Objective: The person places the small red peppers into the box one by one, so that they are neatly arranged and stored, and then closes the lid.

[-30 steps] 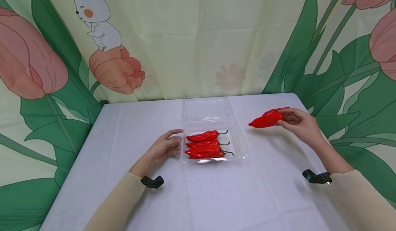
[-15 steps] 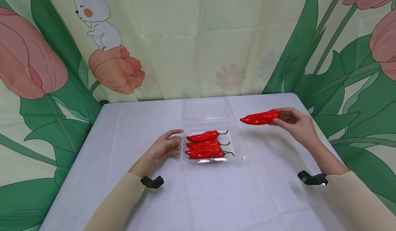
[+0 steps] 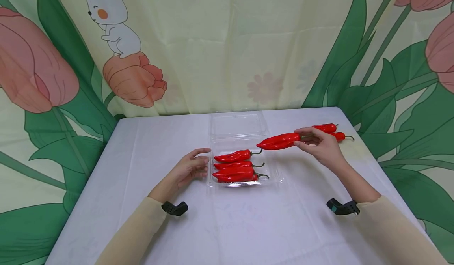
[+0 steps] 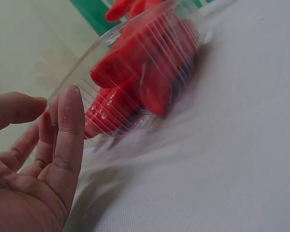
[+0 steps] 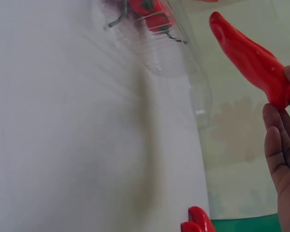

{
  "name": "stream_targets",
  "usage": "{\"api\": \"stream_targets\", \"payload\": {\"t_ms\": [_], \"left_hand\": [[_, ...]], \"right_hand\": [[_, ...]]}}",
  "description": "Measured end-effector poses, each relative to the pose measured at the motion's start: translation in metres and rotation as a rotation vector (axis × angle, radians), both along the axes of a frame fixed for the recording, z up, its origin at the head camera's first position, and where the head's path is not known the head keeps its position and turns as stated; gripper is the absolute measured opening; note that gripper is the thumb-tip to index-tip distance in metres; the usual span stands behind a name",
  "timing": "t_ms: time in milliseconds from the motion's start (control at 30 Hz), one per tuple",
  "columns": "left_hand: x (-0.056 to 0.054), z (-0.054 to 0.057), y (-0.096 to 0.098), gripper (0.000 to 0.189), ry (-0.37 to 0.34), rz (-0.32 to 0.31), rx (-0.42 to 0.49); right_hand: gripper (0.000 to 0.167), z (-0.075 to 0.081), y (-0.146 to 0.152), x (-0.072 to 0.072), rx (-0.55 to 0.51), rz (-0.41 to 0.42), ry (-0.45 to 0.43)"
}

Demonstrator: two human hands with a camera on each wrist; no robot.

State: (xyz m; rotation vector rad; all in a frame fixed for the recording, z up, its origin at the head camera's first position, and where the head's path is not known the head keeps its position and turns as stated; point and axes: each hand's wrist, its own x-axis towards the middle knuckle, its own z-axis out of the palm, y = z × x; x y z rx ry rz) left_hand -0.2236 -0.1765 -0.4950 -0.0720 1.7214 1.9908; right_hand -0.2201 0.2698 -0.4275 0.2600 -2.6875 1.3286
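A red chili pepper (image 3: 279,142) hangs above the table, pinched near its stem end by my right hand (image 3: 319,144), its tip pointing left over the right side of a clear plastic container (image 3: 271,166). Within that container lie several more red chili peppers (image 3: 237,174), stems to the right. My left hand (image 3: 188,170) stays at the container's left side, fingers fairly straight with tips right at the rim. The left wrist view has the thumb and fingertips (image 4: 70,106) beside the ribbed wall. In the right wrist view the raised pepper (image 5: 251,60) sits between thumb and fingers.
More red chili peppers (image 3: 325,127) lie behind my right hand, at the table's far right. The container's clear lid (image 3: 237,124) is folded back toward the curtain (image 3: 198,60). A white cloth covers the table (image 3: 241,225).
My right hand has lifted a chili pepper from the right-hand group and carried it left toward the container, uncovering other peppers behind it. The left hand has stayed in place.
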Motion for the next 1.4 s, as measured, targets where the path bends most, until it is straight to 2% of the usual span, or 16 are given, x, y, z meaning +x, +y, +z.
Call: {"api": "stream_targets", "payload": {"t_ms": [233,467,1000,1400], "left_hand": [[-0.001,-0.002,-0.001,0.054,0.006,-0.008,0.003],[-0.002,-0.003,-0.002,0.054,0.011,-0.008,-0.003],[-0.003,-0.006,-0.002,0.055,0.017,-0.015,-0.009],[-0.003,-0.006,-0.002,0.056,0.022,-0.011,-0.009]], "right_hand": [[0.050,-0.003,-0.018,0.001,0.001,0.024,-0.038],[0.047,-0.006,-0.037,0.000,0.007,0.077,-0.087],[0.040,-0.019,-0.082,-0.006,0.047,0.217,-0.132],[0.042,-0.025,-0.105,-0.007,-0.001,0.292,-0.177]]}}
